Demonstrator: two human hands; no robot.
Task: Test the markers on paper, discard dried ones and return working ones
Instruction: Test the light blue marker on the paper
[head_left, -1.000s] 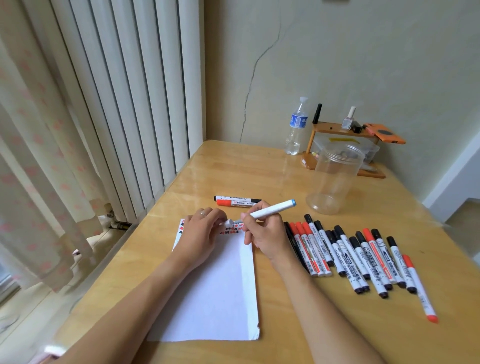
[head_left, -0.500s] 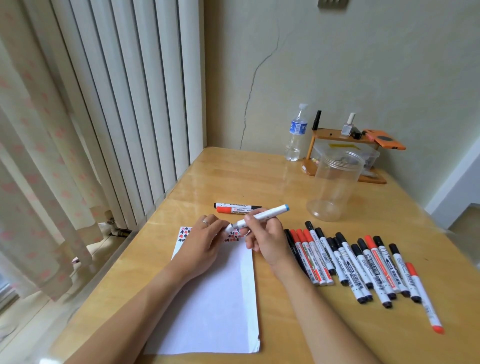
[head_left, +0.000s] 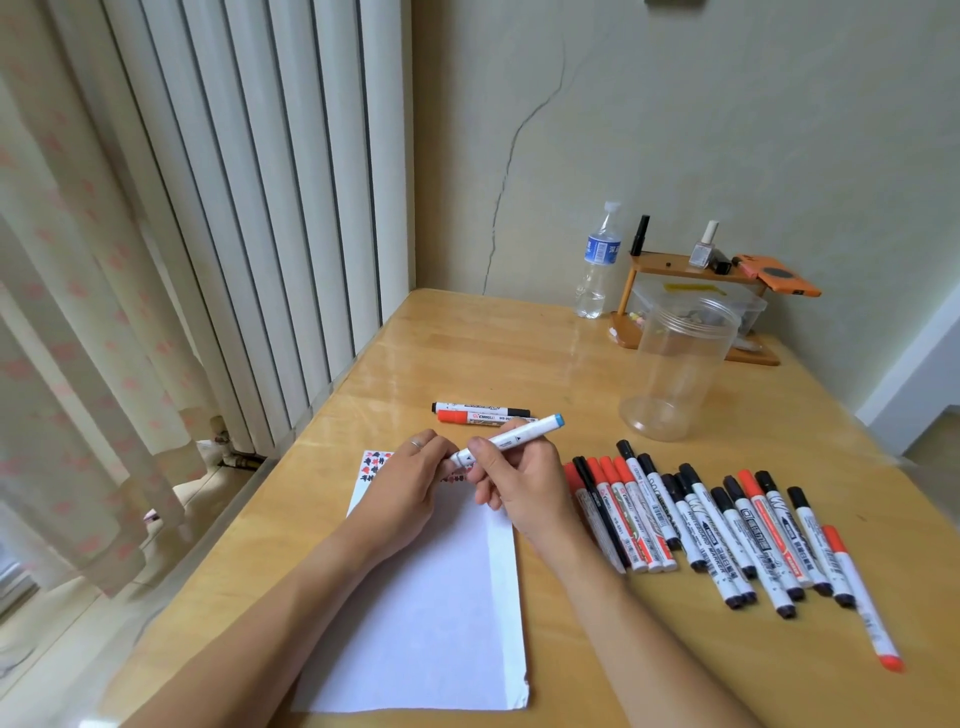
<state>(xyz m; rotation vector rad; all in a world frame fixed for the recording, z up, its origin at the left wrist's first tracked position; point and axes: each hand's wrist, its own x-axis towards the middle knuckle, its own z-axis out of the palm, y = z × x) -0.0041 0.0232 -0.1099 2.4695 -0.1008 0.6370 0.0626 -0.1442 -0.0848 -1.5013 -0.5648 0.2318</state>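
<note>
My right hand grips a white marker with a blue end, held slanted above the top of the white paper. My left hand pinches the marker's lower end, where the cap sits. Red and black test marks show along the paper's top edge, partly hidden by both hands. Several black- and red-capped markers lie in a row to the right of the paper. A black marker and a red one lie apart just beyond my hands.
An empty clear plastic jar stands upright beyond the marker row. A water bottle and a small wooden shelf with bottles sit at the far wall. A radiator and curtain line the table's left edge.
Both hands lifted slightly off the paper with the marker. My left hand's fingers have closed on the marker's lower end. The view tilted a little downward.
</note>
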